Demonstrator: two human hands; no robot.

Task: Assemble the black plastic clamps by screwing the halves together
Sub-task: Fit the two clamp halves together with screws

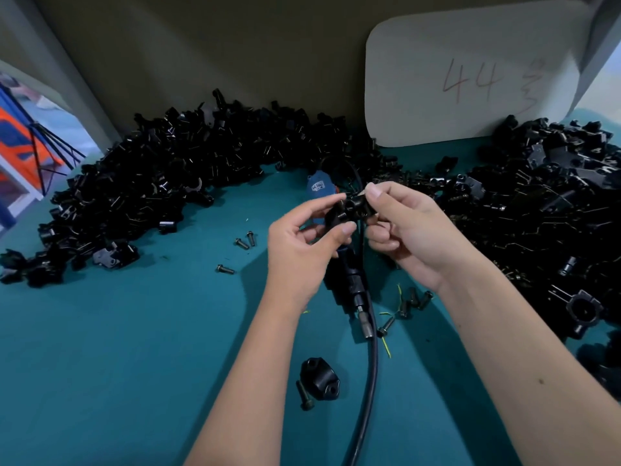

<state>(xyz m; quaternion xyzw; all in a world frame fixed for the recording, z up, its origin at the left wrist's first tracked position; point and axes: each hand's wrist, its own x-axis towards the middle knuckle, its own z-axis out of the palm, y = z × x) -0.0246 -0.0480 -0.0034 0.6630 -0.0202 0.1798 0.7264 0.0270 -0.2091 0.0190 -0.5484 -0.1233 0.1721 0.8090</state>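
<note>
Above the middle of the teal table, both hands hold one black plastic clamp (pixel 351 210). My left hand (pixel 302 243) grips its left half between thumb and fingers. My right hand (pixel 406 227) pinches its right half with thumb and forefinger. Whether a screw sits in the clamp is hidden by the fingers. Below the hands lies a black powered screwdriver (pixel 353 287) with its hose (pixel 368 381) running toward me. A loose clamp half (pixel 319 378) and a screw (pixel 304 395) lie near the front.
Large heaps of black clamp parts fill the left back (pixel 161 183) and the right side (pixel 544 210). Loose screws (pixel 245 240) lie left of the hands and more screws (pixel 410 304) to the right of the screwdriver. A white board marked 44 (pixel 470 79) leans on the back wall.
</note>
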